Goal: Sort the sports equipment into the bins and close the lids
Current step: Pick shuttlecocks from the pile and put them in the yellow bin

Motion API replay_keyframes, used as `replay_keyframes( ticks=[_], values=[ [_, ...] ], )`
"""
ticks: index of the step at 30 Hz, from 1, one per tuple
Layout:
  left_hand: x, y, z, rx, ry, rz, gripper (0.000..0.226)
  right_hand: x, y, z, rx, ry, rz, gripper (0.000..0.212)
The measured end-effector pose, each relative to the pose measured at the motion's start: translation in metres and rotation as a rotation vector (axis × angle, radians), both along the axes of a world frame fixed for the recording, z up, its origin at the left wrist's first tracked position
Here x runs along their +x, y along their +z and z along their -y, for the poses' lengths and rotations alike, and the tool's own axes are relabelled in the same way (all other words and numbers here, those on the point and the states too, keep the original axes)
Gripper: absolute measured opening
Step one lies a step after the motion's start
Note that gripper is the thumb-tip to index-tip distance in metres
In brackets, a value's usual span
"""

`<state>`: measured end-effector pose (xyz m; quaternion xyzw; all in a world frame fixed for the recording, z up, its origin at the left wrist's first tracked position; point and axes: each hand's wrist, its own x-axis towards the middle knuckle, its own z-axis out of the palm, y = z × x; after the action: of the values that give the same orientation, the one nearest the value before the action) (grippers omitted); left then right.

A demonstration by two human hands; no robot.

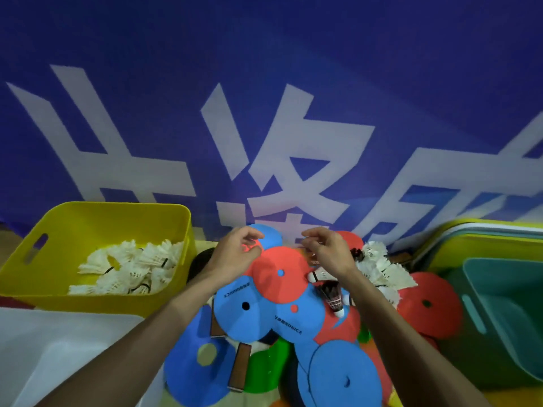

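A pile of flat blue discs (249, 315) and red discs (282, 274) lies in the middle, with wooden paddle handles (239, 368) sticking out below. White shuttlecocks (382, 268) lie heaped at the pile's right, and a black shuttlecock (333, 298) rests on the discs. My left hand (238, 254) hovers over the top red disc, its fingers loosely curled and nothing visibly held. My right hand (329, 251) hangs over a white shuttlecock (318, 274), fingers curled downward and empty. The yellow bin (58, 218) at the left holds several white shuttlecocks (129, 268).
A teal bin (499, 289) stands open at the right, with stacked lids (484, 233) behind it. A white lid (58, 348) lies at the lower left. Green discs (264, 368) show under the pile. A blue banner (264, 113) closes off the back.
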<state>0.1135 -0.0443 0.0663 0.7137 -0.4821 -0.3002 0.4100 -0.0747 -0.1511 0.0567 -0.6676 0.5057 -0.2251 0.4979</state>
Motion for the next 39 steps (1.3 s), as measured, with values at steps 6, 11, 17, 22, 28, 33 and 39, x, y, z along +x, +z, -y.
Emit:
replay_keyframes(
  ticks=[6,11,17,22,28,33,39],
  values=[
    [-0.04,-0.024,0.029,0.107,-0.2,0.096,0.019,-0.063,-0.019,0.013,-0.011,-0.152,-0.034,0.019],
    [-0.076,-0.048,0.057,0.146,-0.381,0.232,0.018,-0.098,-0.031,0.018,0.026,-0.245,0.001,0.017],
    [-0.101,-0.074,0.094,0.253,-0.64,0.469,0.035,-0.112,-0.039,0.023,0.08,-0.281,0.076,0.016],
    [-0.122,-0.082,0.112,0.296,-0.741,0.563,0.049,-0.121,-0.048,0.026,0.073,-0.273,0.015,0.016],
    [-0.132,-0.091,0.119,0.244,-0.665,0.643,0.038,-0.13,-0.058,0.02,0.091,-0.266,-0.03,0.014],
    [-0.123,-0.082,0.11,0.202,-0.589,0.797,0.017,-0.12,-0.054,0.015,0.045,-0.175,-0.093,0.015],
    [-0.098,-0.069,0.093,0.22,-0.468,0.787,0.006,-0.098,-0.05,0.006,-0.066,0.009,-0.273,0.022]
  ],
)
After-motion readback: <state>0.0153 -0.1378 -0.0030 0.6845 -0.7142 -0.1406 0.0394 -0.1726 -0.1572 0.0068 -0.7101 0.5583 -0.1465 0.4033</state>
